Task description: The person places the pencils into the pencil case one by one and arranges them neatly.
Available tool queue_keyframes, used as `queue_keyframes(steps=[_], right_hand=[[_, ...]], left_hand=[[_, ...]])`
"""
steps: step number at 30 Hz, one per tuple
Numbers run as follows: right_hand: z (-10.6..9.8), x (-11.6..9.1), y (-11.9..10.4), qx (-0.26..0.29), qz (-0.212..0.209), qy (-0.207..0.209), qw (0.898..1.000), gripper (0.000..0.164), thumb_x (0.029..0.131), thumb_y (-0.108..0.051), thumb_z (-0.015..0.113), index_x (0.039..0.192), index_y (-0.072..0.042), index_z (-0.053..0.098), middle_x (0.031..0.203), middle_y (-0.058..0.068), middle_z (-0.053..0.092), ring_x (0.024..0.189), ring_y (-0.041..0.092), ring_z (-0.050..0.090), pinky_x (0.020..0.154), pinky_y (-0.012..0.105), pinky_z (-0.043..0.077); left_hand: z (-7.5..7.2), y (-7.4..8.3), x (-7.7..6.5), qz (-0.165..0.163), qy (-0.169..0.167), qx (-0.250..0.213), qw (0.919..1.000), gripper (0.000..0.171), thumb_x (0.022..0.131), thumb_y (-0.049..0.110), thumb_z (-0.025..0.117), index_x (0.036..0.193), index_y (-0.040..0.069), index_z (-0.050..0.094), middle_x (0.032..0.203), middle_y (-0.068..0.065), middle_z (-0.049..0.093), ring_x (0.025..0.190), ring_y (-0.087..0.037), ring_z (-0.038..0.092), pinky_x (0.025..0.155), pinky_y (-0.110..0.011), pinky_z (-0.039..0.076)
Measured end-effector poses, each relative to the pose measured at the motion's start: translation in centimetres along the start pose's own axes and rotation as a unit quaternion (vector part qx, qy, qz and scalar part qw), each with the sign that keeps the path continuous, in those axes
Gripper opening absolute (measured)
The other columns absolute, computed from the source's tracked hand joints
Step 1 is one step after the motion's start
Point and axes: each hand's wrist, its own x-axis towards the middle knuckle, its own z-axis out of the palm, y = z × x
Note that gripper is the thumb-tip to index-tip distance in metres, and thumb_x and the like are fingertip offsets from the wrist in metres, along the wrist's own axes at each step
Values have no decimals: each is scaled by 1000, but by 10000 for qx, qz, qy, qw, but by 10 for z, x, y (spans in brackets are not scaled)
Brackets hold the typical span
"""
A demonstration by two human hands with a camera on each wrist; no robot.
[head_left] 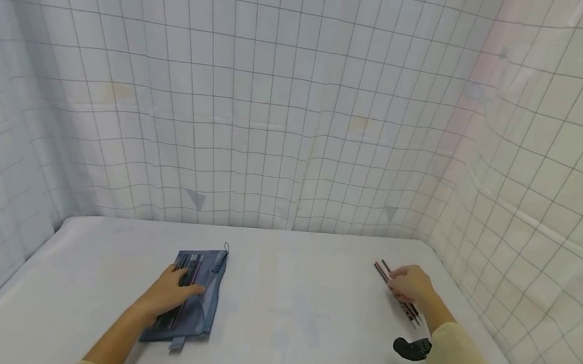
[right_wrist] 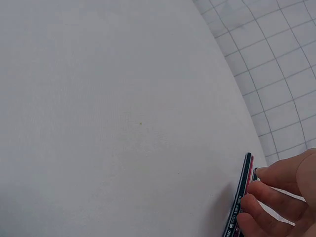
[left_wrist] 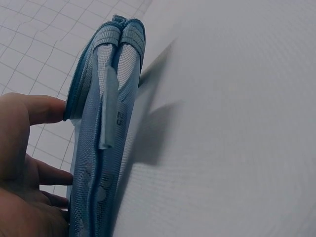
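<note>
My left hand (head_left: 169, 292) rests spread over a blue zip pouch (head_left: 209, 307) on the left part of the table. Its fingertips touch the pouch's upper face, and dark pencils (head_left: 185, 259) show in the pouch through the mesh. In the left wrist view the pouch (left_wrist: 91, 173) is seen edge-on, with its zip and a fabric tab (left_wrist: 109, 111). Far to the right, my right hand (head_left: 414, 284) pinches at several pencils (head_left: 381, 271) lying close together on the table. The right wrist view shows curled fingers (right_wrist: 266, 195) against the dark and red pencils (right_wrist: 240, 192).
A white table (head_left: 292, 312) spreads between the hands. White grid-patterned curtains (head_left: 281, 108) hang behind it and along both sides, with the right-hand one (head_left: 548, 253) near my right arm. Black wrist devices (head_left: 411, 348) sit at both cuffs.
</note>
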Motion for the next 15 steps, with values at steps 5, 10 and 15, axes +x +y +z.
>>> queue_keyframes(steps=[5,10,15], right_hand=[[3,0,7,-469,-170,266,9984,35,95,-8,67,125,10,67,100,18,71,77,20,66,62,29,57],[6,2,12,-636,-310,384,9968,31,94,-6,68,121,10,68,106,21,70,85,26,68,69,35,59],[8,3,14,-968,-412,487,9933,30,91,-5,71,118,8,70,107,21,70,93,33,66,74,44,57]], left_hand=[[1,1,1,4,26,81,10000,83,101,36,62,150,-22,28,157,-47,8,143,-66,11,110,-76,22],[1,2,1,-13,55,157,9999,84,101,38,63,149,-22,29,156,-48,9,143,-66,12,109,-76,23],[1,2,1,-21,52,121,9999,83,101,36,62,149,-22,29,157,-47,8,143,-66,11,109,-76,23]])
